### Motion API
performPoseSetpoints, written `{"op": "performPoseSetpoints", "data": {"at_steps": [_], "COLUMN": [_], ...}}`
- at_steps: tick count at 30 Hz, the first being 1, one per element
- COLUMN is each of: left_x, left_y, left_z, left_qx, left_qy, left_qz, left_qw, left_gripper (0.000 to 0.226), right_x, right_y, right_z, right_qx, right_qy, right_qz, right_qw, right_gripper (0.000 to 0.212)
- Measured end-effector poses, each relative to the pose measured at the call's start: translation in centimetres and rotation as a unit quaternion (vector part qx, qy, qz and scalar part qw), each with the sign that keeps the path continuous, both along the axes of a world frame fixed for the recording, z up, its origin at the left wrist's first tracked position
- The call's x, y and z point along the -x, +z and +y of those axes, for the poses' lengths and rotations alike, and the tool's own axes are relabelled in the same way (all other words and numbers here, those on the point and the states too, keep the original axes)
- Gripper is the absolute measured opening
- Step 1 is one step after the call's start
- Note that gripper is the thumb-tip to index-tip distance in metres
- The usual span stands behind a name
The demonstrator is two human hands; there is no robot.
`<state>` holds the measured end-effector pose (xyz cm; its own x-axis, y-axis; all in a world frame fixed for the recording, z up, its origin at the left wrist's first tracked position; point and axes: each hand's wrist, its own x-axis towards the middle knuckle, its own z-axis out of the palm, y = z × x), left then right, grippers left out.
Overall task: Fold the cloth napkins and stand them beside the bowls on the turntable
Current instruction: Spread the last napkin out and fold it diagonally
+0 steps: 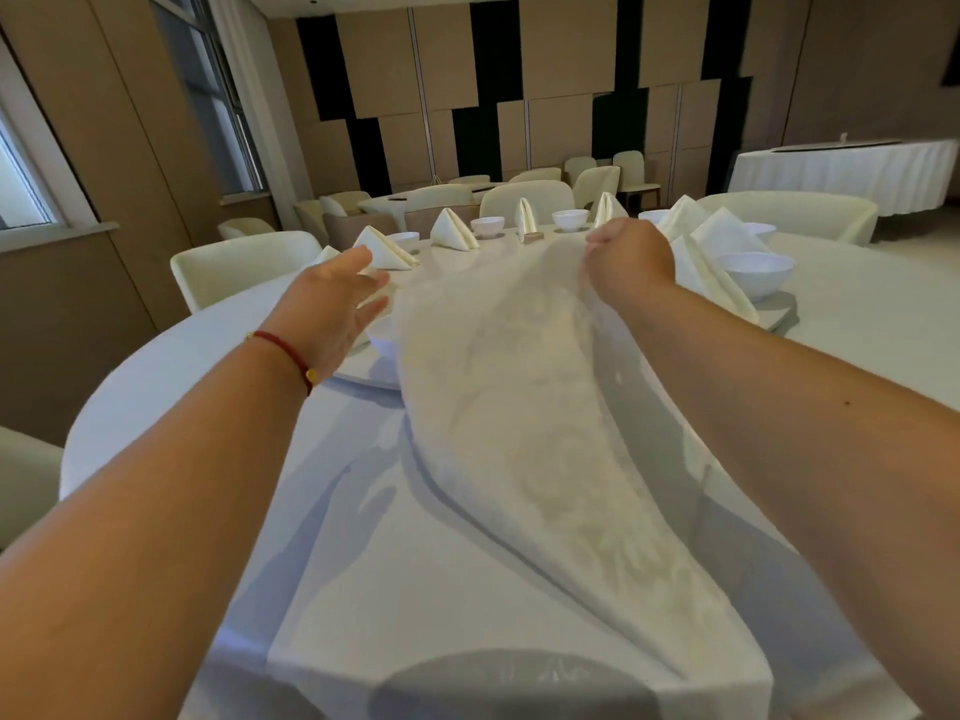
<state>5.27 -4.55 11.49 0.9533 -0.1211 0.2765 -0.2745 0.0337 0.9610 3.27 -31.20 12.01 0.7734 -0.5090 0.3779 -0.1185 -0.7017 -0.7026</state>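
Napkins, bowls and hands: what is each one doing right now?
Big napkin: unfolded, one end lifted, the rest draped on the table.
Right hand: fingers pinching the napkin's raised edge.
Left hand: open, fingers straight, beside the napkin.
Folded napkins: standing up on the turntable beside bowls.
Bowls: upright; too far to see if anything is inside.
Turntable: carrying bowls and napkins.
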Motion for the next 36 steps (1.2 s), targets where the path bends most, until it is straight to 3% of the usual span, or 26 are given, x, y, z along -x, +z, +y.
{"op": "performPoseSetpoints", "data": {"at_steps": [3,5,7,9,11,14,16,19,26,31,36], "left_x": [-0.4,-0.9,-0.4,0.8,2.3,3.5,3.8,3.5,4.4,4.1,2.0], "left_y": [-1.2,-3.5,-6.0,-8.3,-9.7,-10.3,-10.1,-10.1,-10.2,-8.7,-4.2], "left_z": [0.3,1.0,1.3,0.7,-0.5,-1.8,-1.8,-0.8,-1.2,0.6,6.3], "left_qx": [-0.034,-0.127,-0.189,-0.140,-0.081,-0.002,0.069,0.174,0.234,0.150,0.066], "left_qy": [0.025,0.121,0.187,0.151,0.080,0.057,0.038,-0.057,-0.062,0.026,0.147], "left_qz": [-0.014,0.002,0.077,0.185,0.242,0.244,0.274,0.337,0.341,0.239,0.159], "left_qw": [0.999,0.985,0.961,0.961,0.964,0.968,0.958,0.923,0.908,0.959,0.974], "left_gripper": [0.023,0.010,0.007,0.021,0.030,0.034,0.044,0.057,0.061,0.034,0.045], "right_x": [0.3,1.6,4.3,7.8,10.9,12.4,11.7,10.9,10.4,10.2,10.0], "right_y": [-0.8,-2.2,-3.9,-5.7,-7.4,-9.3,-9.9,-9.7,-10.2,-9.1,-6.9], "right_z": [0.8,2.0,3.5,5.6,7.7,8.9,8.3,7.0,6.0,5.2,3.8], "right_qx": [-0.021,0.014,0.038,0.109,0.228,0.298,0.252,0.140,0.073,0.026,-0.005], "right_qy": [0.077,0.130,0.180,0.230,0.268,0.299,0.302,0.287,0.249,0.218,0.184], "right_qz": [0.013,0.027,0.059,0.108,0.138,0.153,0.147,0.115,0.039,0.007,-0.030], "right_qw": [0.997,0.991,0.981,0.961,0.926,0.894,0.908,0.941,0.965,0.976,0.982], "right_gripper": [0.055,0.055,0.051,0.061,0.071,0.046,0.026,0.029,0.028,0.029,0.033]}}
